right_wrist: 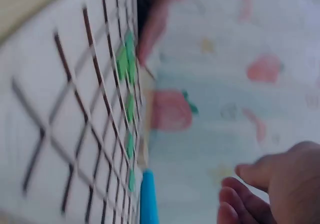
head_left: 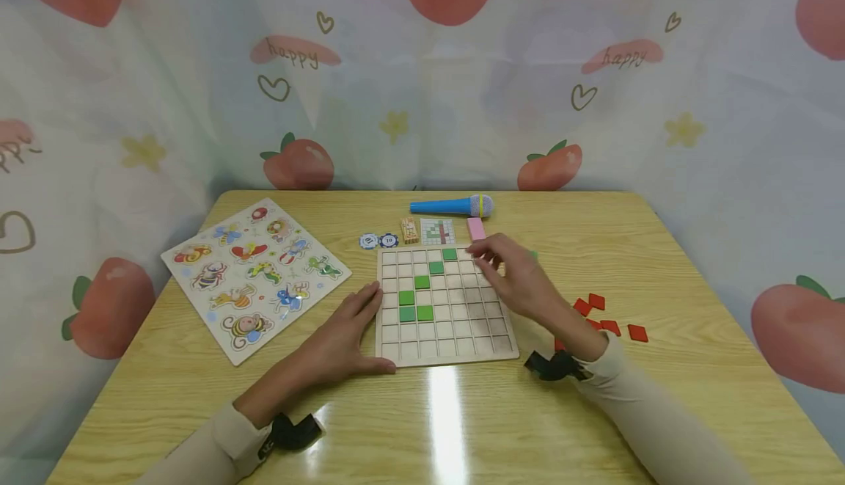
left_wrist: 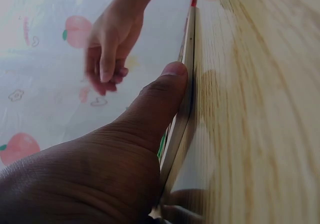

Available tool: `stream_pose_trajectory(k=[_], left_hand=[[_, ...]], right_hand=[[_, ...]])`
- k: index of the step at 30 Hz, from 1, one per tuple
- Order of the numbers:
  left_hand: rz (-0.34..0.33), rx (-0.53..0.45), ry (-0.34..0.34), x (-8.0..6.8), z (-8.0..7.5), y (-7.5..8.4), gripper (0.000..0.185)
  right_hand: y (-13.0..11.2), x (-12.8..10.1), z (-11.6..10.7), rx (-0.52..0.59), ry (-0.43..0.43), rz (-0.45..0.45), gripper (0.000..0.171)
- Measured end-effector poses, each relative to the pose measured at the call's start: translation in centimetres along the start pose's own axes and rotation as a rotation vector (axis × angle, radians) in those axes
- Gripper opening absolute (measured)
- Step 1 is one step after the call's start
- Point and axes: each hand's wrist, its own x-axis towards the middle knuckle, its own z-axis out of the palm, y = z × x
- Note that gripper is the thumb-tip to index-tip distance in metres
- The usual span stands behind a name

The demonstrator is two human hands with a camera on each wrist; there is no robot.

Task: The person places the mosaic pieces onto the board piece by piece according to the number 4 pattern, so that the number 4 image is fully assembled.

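Note:
A wooden grid board (head_left: pixel 455 332) lies on the table, with several green square tiles (head_left: pixel 422 282) in its cells, most in a diagonal line. My left hand (head_left: pixel 343 334) rests at the board's left front corner, fingers along the left side and straight thumb against the front edge. Over the board's upper right part hovers my right hand (head_left: pixel 518 279), fingers loosely bent. No tile shows between its thumb and fingers (right_wrist: pixel 237 201) in the right wrist view. Red tiles (head_left: pixel 610 328) lie loose right of the board, some partly behind the right forearm.
Behind the board are a pattern card (head_left: pixel 438 232), a small wooden block (head_left: pixel 409 230), a pink block (head_left: pixel 475 230), poker chips (head_left: pixel 388 240) and a blue toy microphone (head_left: pixel 442 207). An insect puzzle board (head_left: pixel 257 279) lies left. Green (head_left: pixel 533 254) shows behind the right hand.

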Motion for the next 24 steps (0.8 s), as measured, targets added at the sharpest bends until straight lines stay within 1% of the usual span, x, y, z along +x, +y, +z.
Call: stream_pose_trajectory(k=[2,3,5,7,9,11,14,17,19,24], left_hand=[[-0.002,0.006,0.0,0.1,0.1,0.0,0.132],[-0.004,0.005,0.0,0.1,0.0,0.0,0.132],[-0.007,0.008,0.0,0.2,0.0,-0.1,0.132],[-0.009,0.01,0.0,0.2,0.0,-0.2,0.132],[-0.011,0.008,-0.001,0.3,0.0,-0.3,0.132],[-0.015,0.004,-0.004,0.2,-0.1,-0.3,0.132],[-0.024,-0.005,-0.01,0.2,-0.1,-0.3,0.132],[-0.028,-0.007,-0.015,0.1,-0.1,-0.3,0.132],[-0.026,-0.003,-0.015,0.2,0.0,-0.3,0.133],[-0.019,0.005,-0.016,0.2,0.0,-0.2,0.133]], right_hand=[[2.1,-0.2,-1.4,0.023,0.116,0.102,0.023],[3.1,-0.3,-2.0,0.031,0.157,0.155,0.024],[5.1,-0.6,-2.5,0.039,0.207,0.253,0.026],[6.7,-0.7,-2.5,0.026,0.217,0.33,0.028],[7.7,-0.8,-2.1,-0.003,0.196,0.396,0.03],[8.6,-0.9,-1.6,-0.029,0.17,0.44,0.031],[9.3,-1.1,-1.1,-0.064,0.14,0.479,0.035],[9.7,-1.3,-0.8,-0.107,0.126,0.489,0.037],[9.9,-1.4,-0.8,-0.142,0.112,0.48,0.037],[10.2,-1.7,-0.8,-0.181,0.074,0.452,0.031]])
